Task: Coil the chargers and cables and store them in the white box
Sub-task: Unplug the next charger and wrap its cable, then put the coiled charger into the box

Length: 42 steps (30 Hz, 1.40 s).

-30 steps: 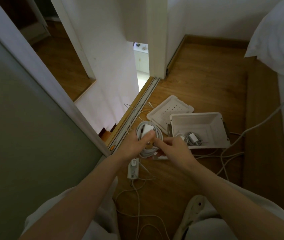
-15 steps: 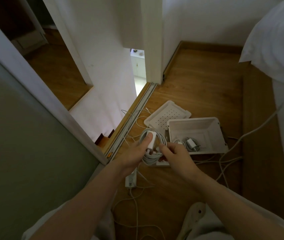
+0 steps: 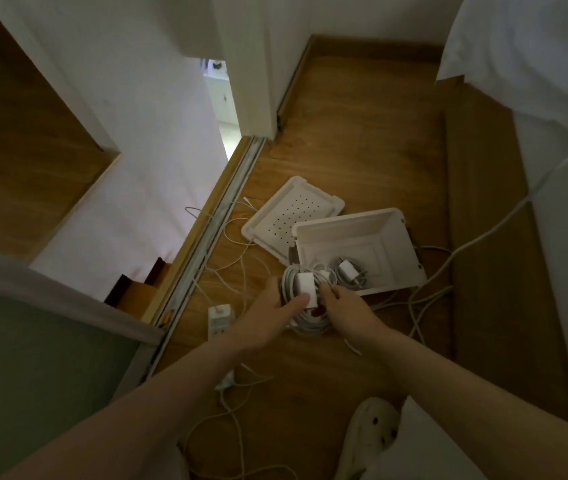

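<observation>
Head view, charger (image 3: pixel 305 289), long axis front-to-back

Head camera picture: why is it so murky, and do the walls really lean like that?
Head view: dim room, the brightest patch being the door gap; head view: the wide lens splays the wall outward, likely no true lean; head view: the coiled charger gripped by the left hand and right hand looks soft and grainy.
</observation>
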Each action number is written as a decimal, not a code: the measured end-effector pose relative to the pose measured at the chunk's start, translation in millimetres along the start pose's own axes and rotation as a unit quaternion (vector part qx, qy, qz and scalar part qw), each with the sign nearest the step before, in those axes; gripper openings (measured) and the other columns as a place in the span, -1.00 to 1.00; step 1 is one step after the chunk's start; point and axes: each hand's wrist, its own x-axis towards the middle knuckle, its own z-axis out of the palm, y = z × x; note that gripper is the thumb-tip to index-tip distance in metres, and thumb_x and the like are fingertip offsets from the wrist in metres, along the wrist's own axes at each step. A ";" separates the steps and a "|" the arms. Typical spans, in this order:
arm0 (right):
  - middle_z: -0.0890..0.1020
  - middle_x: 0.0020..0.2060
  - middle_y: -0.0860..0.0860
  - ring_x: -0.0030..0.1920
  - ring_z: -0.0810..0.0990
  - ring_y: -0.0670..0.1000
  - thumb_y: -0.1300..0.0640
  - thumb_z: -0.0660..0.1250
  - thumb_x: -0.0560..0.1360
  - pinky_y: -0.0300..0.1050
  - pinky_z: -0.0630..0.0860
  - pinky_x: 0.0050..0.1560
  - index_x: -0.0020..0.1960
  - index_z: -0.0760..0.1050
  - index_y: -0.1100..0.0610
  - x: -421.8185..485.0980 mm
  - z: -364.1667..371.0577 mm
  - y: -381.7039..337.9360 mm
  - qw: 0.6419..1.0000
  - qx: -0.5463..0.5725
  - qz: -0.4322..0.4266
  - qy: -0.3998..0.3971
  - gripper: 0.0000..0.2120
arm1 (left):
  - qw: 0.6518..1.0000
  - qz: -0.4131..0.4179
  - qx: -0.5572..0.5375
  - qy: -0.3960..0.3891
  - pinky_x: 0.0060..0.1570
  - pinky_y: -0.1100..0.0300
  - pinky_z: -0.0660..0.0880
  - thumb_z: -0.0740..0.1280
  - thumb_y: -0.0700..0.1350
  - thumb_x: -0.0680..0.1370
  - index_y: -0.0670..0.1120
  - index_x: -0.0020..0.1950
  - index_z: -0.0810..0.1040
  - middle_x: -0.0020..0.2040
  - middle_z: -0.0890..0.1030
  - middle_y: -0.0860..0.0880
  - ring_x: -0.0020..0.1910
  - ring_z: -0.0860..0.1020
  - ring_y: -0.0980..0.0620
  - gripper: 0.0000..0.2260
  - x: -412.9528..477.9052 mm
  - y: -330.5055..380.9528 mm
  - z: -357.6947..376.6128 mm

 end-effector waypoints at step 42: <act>0.43 0.22 0.26 0.24 0.36 0.22 0.10 0.12 0.60 0.04 0.33 0.20 0.26 0.38 0.31 283.2 -3.5 106.3 0.942 -0.304 -0.004 0.141 -0.66 | 0.873 0.141 0.467 0.003 0.45 0.04 -0.07 0.18 0.09 0.59 0.09 0.52 0.09 0.56 -0.02 0.06 0.52 -0.04 0.01 -0.47 220.6 -115.3 -4.0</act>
